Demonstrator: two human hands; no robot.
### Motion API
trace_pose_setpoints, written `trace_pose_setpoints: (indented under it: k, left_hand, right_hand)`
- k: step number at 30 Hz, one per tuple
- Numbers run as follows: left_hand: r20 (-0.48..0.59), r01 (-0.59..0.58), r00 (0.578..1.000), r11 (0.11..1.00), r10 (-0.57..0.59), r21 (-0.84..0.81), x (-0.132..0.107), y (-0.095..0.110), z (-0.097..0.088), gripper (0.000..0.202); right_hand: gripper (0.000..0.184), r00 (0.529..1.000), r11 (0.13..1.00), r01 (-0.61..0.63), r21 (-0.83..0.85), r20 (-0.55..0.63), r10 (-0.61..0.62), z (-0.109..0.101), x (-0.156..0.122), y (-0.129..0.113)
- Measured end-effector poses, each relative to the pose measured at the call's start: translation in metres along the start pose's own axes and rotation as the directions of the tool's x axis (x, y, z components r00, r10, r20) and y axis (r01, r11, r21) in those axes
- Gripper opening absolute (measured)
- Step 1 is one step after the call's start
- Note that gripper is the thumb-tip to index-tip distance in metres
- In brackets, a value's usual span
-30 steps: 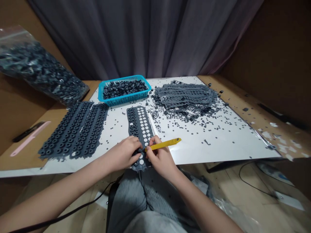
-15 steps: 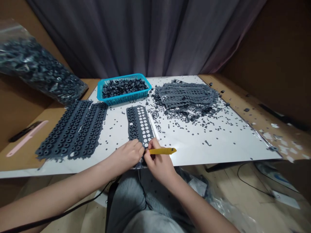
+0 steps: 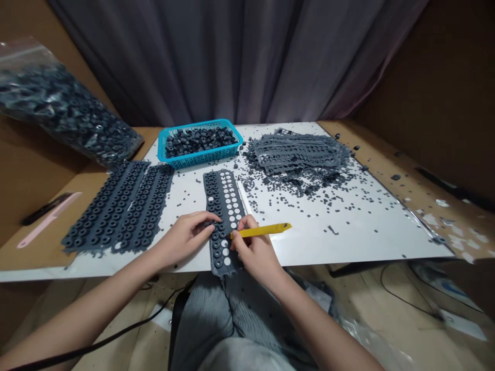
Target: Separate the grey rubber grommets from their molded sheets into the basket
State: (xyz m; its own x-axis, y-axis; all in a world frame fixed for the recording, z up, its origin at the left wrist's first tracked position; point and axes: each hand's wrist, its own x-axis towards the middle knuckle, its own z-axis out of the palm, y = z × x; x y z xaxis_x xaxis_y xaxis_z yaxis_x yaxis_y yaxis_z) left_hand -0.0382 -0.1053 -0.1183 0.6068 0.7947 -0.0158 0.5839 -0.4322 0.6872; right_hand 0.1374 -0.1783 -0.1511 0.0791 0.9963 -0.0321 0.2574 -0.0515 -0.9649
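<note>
Currently, the dark grey rubber strip (image 3: pixel 223 216) lies lengthwise between the hands, its near end reaching past the edge of the white board (image 3: pixel 348 234). Much of the strip's far half and right side shows rows of round holes with the white board beneath, while a column of small rubber rings remains along its left side and more rings stay at the near end. The left hand (image 3: pixel 183 238) rests open with its fingers stretched across the strip's left edge. The right hand (image 3: pixel 255 250) is closed around a yellow pry tool (image 3: pixel 263 231), whose free end points right, and its fingers touch the strip's right side. Loose rubber rings are scattered over the board. Farther off, a stack of holed grey strips (image 3: pixel 297 153) lies to the far right, and a blue plastic basket (image 3: pixel 200 161) of rings sits at the far edge. Two ring-covered strips (image 3: pixel 118 208) lie to the left, beyond them a bulging plastic bag of rings (image 3: pixel 58 108) and a pink comb (image 3: pixel 48 220) on the tan worktop (image 3: pixel 38 252).
</note>
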Motion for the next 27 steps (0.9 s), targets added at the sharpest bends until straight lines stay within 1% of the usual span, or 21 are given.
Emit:
trace_pose_setpoints:
  k: [3,6,8,10,14,17,20,21,22,23,24,25,27]
  left_hand:
    - [0.041,-0.118,0.992,0.991,0.116,0.056,0.004,0.005,0.005,0.023]
    - [0.097,-0.183,0.981,0.972,0.170,0.148,0.007,0.007,0.005,0.021]
    - [0.151,-0.228,0.969,0.949,0.198,0.220,0.009,0.008,0.005,0.017]
    - [0.224,-0.289,0.948,0.909,0.227,0.301,0.012,0.011,0.005,0.015]
    - [0.358,-0.415,0.894,0.794,0.268,0.444,0.020,0.018,0.009,0.011]
    - [0.394,-0.469,0.873,0.713,0.286,0.521,0.022,0.018,0.014,0.015]
    - [0.397,-0.521,0.852,0.627,0.342,0.578,0.020,0.012,0.020,0.023]
    - [0.395,-0.532,0.846,0.616,0.358,0.581,0.019,0.009,0.021,0.024]
    - [0.388,-0.535,0.844,0.628,0.371,0.565,0.018,0.006,0.022,0.024]
    - [0.365,-0.524,0.851,0.668,0.379,0.529,0.017,0.003,0.021,0.023]
    - [0.319,-0.489,0.870,0.733,0.375,0.472,0.016,0.001,0.020,0.022]
    - [0.244,-0.423,0.904,0.810,0.350,0.406,0.015,-0.001,0.017,0.019]
    - [0.047,-0.234,0.972,0.937,0.230,0.260,0.014,-0.005,0.007,0.016]
  right_hand:
    - [0.004,0.999,0.996,0.025,-0.091,-0.029,-0.027,0.002,0.002,0.002]
    - [0.003,0.997,0.987,0.062,-0.151,-0.039,-0.069,0.004,0.003,0.003]
    - [0.003,0.993,0.971,0.091,-0.221,-0.055,-0.106,0.005,0.003,0.001]
    - [0.005,0.991,0.950,0.101,-0.296,-0.060,-0.123,0.006,0.004,-0.003]
    - [0.006,0.992,0.914,0.099,-0.392,-0.029,-0.120,0.006,0.008,-0.010]
    - [0.006,0.990,0.914,0.119,-0.389,-0.026,-0.140,0.003,0.009,-0.009]
    - [0.007,0.988,0.936,0.130,-0.327,-0.036,-0.150,0.001,0.008,-0.005]
    - [0.007,0.988,0.941,0.128,-0.315,-0.040,-0.148,0.001,0.007,-0.004]
    - [0.007,0.989,0.943,0.124,-0.307,-0.043,-0.144,0.001,0.007,-0.003]
    - [0.007,0.989,0.946,0.122,-0.301,-0.045,-0.142,0.001,0.007,-0.003]
    - [0.007,0.989,0.948,0.122,-0.294,-0.044,-0.141,0.001,0.006,-0.002]
    - [0.007,0.989,0.950,0.122,-0.286,-0.042,-0.140,0.000,0.006,-0.002]
    - [0.007,0.990,0.956,0.120,-0.267,-0.036,-0.135,-0.001,0.007,-0.002]
